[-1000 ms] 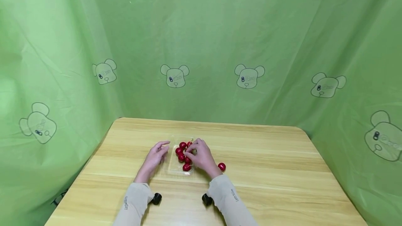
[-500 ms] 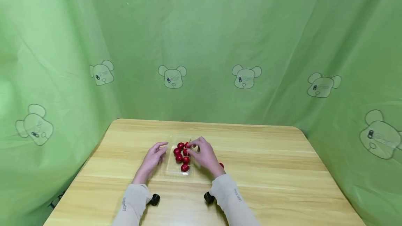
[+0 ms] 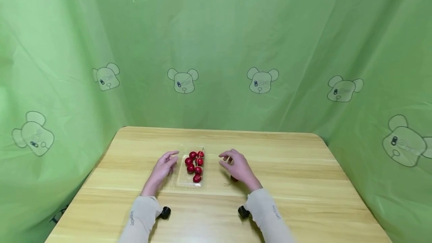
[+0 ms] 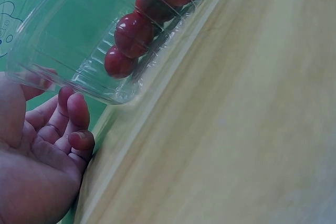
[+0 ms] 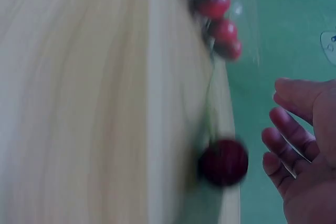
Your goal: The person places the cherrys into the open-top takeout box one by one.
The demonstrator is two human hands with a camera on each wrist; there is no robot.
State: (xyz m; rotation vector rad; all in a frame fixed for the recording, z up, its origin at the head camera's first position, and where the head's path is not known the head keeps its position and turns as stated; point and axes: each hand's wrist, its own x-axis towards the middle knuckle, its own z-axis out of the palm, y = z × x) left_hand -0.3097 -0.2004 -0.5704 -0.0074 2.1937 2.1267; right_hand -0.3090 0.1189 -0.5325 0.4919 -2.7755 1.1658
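A clear plastic box (image 3: 183,179) on the table holds several red cherries (image 3: 190,168) with thin stems, mostly along its right half. At its left side is my left hand (image 3: 163,168), fingers loosely bent; in the left wrist view the fingertips (image 4: 77,109) are right at the box's edge. To the right of the box, my right hand (image 3: 237,166) hovers with relaxed fingers and holds nothing. One loose cherry (image 5: 224,162) lies on the table beside the right hand, its stem pointing toward the box. In the head view that hand mostly covers it.
The wooden table (image 3: 287,183) has a rounded far edge. A green curtain (image 3: 216,48) with bear-head prints hangs behind it and on both sides. A black wrist camera (image 3: 243,212) sits under the right sleeve, another (image 3: 164,213) by the left one.
My right hand has let go of a cherry in the box and moved right, to over the loose cherry. The left hand stays beside the box. The head view has shifted slightly.
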